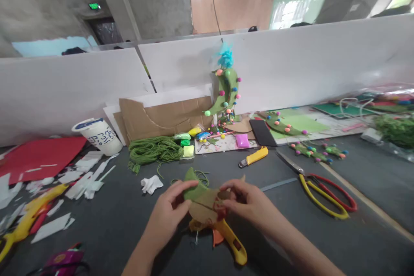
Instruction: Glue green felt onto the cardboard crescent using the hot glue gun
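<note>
Both my hands hold one craft piece (202, 200) over the dark table: a curved cardboard shape with green felt on its left part. My left hand (170, 211) pinches the green end, thumb on top. My right hand (247, 200) pinches the brown cardboard end, fingers closed on it. Green cord (202, 177) trails behind the piece. Directly under the piece lies a yellow glue gun (231, 239) with an orange trigger. A finished green felt crescent with coloured pom-poms and a blue feather (226, 90) stands upright at the back against the white partition.
Yellow-and-red scissors (323, 192) lie to the right, a yellow utility knife (254, 156) and a black phone (262, 132) behind. A green cord bundle (153, 151), cardboard sheet (161, 118), white cup (98, 136), red paper (39, 155) and white scraps (80, 177) fill the left.
</note>
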`<state>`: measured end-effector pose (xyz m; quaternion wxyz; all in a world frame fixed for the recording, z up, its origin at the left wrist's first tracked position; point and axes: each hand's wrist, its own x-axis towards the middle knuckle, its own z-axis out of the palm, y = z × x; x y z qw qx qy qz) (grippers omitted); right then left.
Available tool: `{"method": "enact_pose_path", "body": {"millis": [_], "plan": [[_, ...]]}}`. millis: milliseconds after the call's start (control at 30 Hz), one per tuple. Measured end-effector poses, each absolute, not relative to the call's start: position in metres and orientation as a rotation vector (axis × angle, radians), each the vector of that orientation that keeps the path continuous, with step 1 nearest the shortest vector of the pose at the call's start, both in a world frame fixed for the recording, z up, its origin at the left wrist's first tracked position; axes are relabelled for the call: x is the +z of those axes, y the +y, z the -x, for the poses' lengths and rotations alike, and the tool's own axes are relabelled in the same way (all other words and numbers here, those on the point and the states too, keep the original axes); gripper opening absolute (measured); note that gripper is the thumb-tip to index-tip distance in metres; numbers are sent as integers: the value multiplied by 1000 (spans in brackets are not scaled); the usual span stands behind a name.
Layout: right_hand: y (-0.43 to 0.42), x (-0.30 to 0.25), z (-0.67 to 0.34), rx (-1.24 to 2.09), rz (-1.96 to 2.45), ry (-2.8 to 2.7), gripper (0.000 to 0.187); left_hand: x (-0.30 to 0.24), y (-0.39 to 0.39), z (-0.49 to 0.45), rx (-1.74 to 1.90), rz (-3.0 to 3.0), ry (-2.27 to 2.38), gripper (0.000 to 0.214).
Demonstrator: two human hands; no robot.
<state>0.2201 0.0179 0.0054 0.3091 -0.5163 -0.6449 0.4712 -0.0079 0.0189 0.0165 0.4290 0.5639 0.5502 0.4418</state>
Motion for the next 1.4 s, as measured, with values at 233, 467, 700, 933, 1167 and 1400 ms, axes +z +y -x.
{"method": "enact_pose_path", "body": {"millis": [233, 467, 700, 933, 1167, 1400], "plan": [[46, -6, -258, 859, 1451, -1576, 33, -5, 33, 26, 1235, -1445, 1518, 36], [19, -14, -232, 807, 1506, -1900, 24, -14, 38, 26, 1313, -1477, 1573, 36], [-11, -30, -199, 826, 1667, -2325, 13, -17, 34, 22, 1286, -1543, 1584, 27], [9, -8, -223, 1418, 1355, -2039, 17, 0, 36, 34, 1271, -1535, 1551, 31], [3, 11, -227, 1941, 1077, -1312, 22, 7, 33, 38, 1234, -1518, 1443, 33], [13, -29, -217, 1606, 1332, -1372, 34, -15, 17, 17, 1201, -1492, 1375, 37]]}}
